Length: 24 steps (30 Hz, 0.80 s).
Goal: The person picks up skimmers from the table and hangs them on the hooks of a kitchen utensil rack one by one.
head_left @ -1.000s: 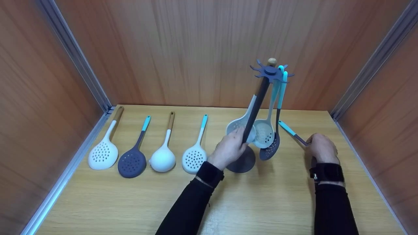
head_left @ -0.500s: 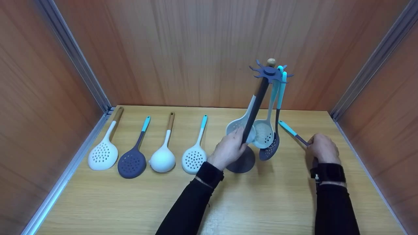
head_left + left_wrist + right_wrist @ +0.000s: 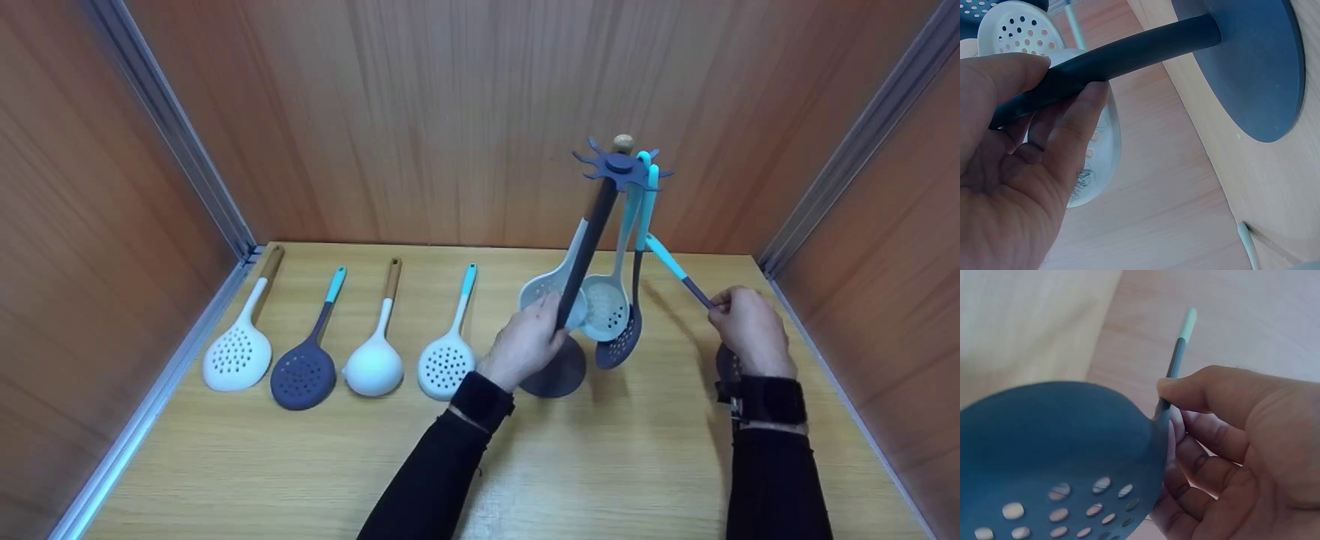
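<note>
My left hand (image 3: 525,341) grips the dark pole of a utensil stand (image 3: 596,232) low down, thumb and fingers round it in the left wrist view. From the stand's hooked top hang a white slotted utensil (image 3: 541,285), a pale skimmer (image 3: 606,307) with a turquoise handle and a dark slotted spoon (image 3: 621,346). To the right, my right hand (image 3: 750,330) pinches the neck of a dark blue skimmer (image 3: 1055,433) between thumb and fingers. Its turquoise handle end points up-left towards the stand; in the head view the hand and wrist hide most of its perforated head.
Left of the stand, a white skimmer (image 3: 237,356), a dark skimmer (image 3: 303,375), a white ladle (image 3: 373,366) and a turquoise-handled white skimmer (image 3: 446,365) lie in a row on the wooden table (image 3: 300,472). Wood panels (image 3: 420,127) enclose the back and sides.
My right hand has lifted the dark blue skimmer off the table, its handle end rising beside the hanging utensils. The left hand and the stand stay put.
</note>
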Each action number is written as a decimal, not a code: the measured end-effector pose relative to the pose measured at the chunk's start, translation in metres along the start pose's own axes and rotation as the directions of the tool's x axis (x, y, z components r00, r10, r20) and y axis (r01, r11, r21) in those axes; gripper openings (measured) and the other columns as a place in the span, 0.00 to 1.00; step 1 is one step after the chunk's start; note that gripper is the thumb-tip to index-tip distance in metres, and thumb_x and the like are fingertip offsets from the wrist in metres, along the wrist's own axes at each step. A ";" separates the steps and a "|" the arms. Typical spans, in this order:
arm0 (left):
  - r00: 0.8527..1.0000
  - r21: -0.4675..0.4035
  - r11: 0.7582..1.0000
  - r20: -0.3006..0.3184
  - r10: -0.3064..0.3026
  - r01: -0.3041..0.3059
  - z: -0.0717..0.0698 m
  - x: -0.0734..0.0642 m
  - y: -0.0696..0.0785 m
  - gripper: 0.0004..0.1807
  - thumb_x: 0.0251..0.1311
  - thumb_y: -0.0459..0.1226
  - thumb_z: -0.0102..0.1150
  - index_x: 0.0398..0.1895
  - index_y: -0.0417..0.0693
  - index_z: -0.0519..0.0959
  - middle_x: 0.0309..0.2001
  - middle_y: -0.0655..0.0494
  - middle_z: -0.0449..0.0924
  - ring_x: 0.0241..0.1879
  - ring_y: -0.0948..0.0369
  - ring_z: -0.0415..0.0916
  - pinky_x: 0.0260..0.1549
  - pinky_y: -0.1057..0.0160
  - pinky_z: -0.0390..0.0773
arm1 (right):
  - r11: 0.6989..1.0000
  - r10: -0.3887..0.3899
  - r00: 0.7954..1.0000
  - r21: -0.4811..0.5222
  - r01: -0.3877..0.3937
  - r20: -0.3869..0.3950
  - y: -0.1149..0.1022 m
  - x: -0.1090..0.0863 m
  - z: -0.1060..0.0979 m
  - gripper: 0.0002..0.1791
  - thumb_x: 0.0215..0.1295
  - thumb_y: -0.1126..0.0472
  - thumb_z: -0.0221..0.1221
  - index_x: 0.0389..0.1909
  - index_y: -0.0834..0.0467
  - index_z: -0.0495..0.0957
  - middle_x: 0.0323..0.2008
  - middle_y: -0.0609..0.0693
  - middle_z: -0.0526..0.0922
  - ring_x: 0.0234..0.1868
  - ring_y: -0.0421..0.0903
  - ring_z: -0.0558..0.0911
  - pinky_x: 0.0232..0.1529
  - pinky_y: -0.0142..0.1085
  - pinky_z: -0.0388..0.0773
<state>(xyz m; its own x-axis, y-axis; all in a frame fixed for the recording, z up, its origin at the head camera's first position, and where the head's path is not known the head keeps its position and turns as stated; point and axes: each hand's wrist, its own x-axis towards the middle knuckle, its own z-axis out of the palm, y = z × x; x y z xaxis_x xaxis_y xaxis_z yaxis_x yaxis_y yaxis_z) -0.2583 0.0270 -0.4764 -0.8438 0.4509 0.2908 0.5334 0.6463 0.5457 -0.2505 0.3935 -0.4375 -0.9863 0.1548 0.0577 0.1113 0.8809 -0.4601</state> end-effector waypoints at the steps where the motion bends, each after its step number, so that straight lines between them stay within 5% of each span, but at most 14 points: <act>1: 1.000 0.000 1.000 -0.001 0.000 0.000 0.000 0.000 0.000 0.18 0.87 0.36 0.64 0.72 0.43 0.77 0.57 0.48 0.88 0.58 0.51 0.93 0.57 0.52 0.96 | 1.000 -0.017 0.999 0.004 0.017 -0.029 -0.002 -0.001 0.000 0.19 0.81 0.65 0.59 0.61 0.73 0.88 0.55 0.70 0.93 0.54 0.68 0.91 0.49 0.54 0.88; 9: 1.000 -0.010 1.000 0.005 0.002 -0.002 0.000 0.001 -0.001 0.19 0.88 0.36 0.64 0.73 0.44 0.76 0.59 0.48 0.88 0.59 0.51 0.93 0.59 0.53 0.96 | 0.994 -0.104 0.979 0.025 0.110 -0.178 -0.018 -0.005 -0.005 0.15 0.77 0.67 0.62 0.53 0.74 0.89 0.46 0.70 0.93 0.47 0.68 0.91 0.42 0.40 0.78; 16: 0.998 0.029 0.998 -0.035 0.049 -0.048 0.000 -0.001 0.000 0.15 0.85 0.35 0.67 0.66 0.41 0.77 0.53 0.47 0.87 0.52 0.50 0.93 0.52 0.50 0.95 | 0.992 -0.105 0.977 0.055 0.117 -0.187 -0.029 -0.013 -0.012 0.18 0.78 0.65 0.61 0.57 0.74 0.88 0.50 0.70 0.93 0.50 0.67 0.91 0.46 0.38 0.79; 24: 1.000 0.016 1.000 -0.006 0.010 -0.010 0.000 0.001 -0.001 0.17 0.87 0.37 0.65 0.70 0.44 0.77 0.57 0.48 0.88 0.57 0.52 0.93 0.57 0.53 0.95 | 0.994 -0.044 0.985 0.092 0.060 -0.165 -0.041 -0.018 -0.020 0.22 0.78 0.58 0.63 0.61 0.72 0.86 0.54 0.69 0.92 0.54 0.66 0.91 0.49 0.40 0.81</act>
<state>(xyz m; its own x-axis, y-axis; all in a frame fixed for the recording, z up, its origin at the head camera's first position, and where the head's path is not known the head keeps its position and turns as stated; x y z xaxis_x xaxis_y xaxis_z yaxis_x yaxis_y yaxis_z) -0.2599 0.0275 -0.4766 -0.8390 0.4534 0.3010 0.5424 0.6517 0.5302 -0.2351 0.3637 -0.4023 -0.9564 0.1875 0.2238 0.0402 0.8437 -0.5352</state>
